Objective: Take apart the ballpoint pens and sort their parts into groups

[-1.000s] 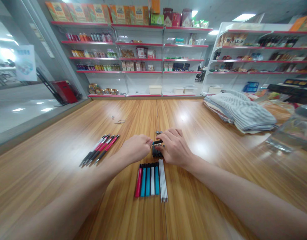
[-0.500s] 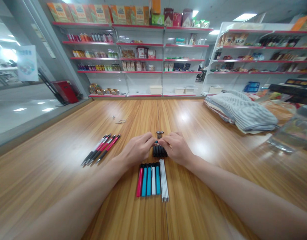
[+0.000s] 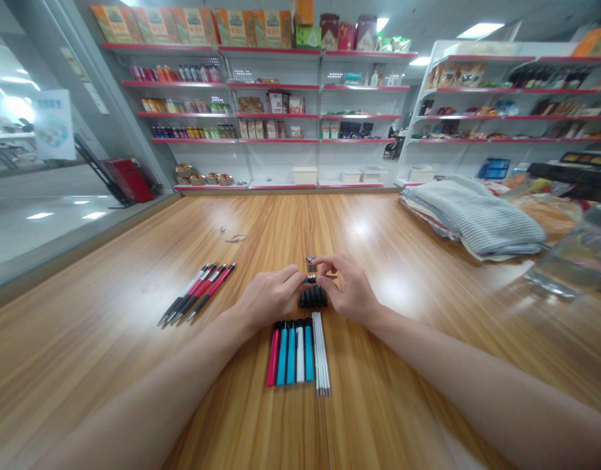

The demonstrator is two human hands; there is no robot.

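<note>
Left hand (image 3: 269,297) and right hand (image 3: 348,287) both pinching a small dark pen part (image 3: 310,280) — just above a row of black pen pieces (image 3: 313,297) on the wooden surface (image 3: 85,326).

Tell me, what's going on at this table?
A person is working at a wooden table with both bare hands. The left hand and right hand meet over a small dark pen part, which the fingers of both seem to hold. Just below sits a row of black pen pieces. Nearer the person lie red, blue and white pen barrels beside thin white sticks; complete-looking pens lie to the left.
</note>
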